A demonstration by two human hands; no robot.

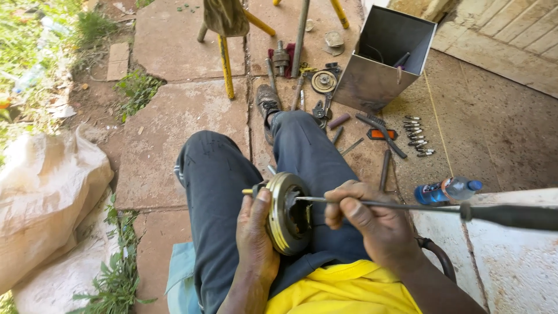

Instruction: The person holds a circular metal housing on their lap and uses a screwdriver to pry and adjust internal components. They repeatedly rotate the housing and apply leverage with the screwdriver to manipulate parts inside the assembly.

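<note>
- Two hands work low in the middle of the frame, over the person's lap.
- The left hand [256, 232] is wrapped around a round metal clutch-like disc [285, 212], standing on its edge.
- The right hand [372, 224] pinches the shaft of a long screwdriver [407, 205].
- The screwdriver lies sideways, handle far right, tip poking left into the disc's middle.
- A blue water bottle [447, 190] lies at the right.

Metal disc [285, 212] on lap — tools [325, 110] ahead, bottle [447, 190] right.
</note>
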